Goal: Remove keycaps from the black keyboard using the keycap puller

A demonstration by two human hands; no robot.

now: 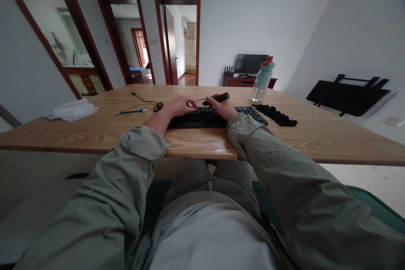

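Over the middle of the black keyboard (199, 123), the right hand (226, 108) was closed around a black cylindrical tool (222, 97), its thumb laid along the barrel, which lay aslant with one end pointing toward the left hand (181, 106). That left hand was bent over the keyboard's left part, fingers curled and thumb close to the forefinger; whether anything was pinched there could not be told. Between the hands a stretch of keys showed, and more keys showed to the right of the right wrist. The keyboard lay near the front edge of a wood-grain table (196, 140).

Just beside its right end, small black pieces resembling keycaps (276, 115) lay in slanting rows. Behind them stood a clear bottle (263, 80) with a pale teal top and an orange-red cap. Left of the left hand were a bundled black cable (157, 106) and a slim blue-handled brush or pen (133, 111), with a crumpled white cloth or tissue (73, 109) farther left. Beyond the table, a flat black screen (251, 64) stood on a reddish-brown cabinet (249, 81) against the wall.
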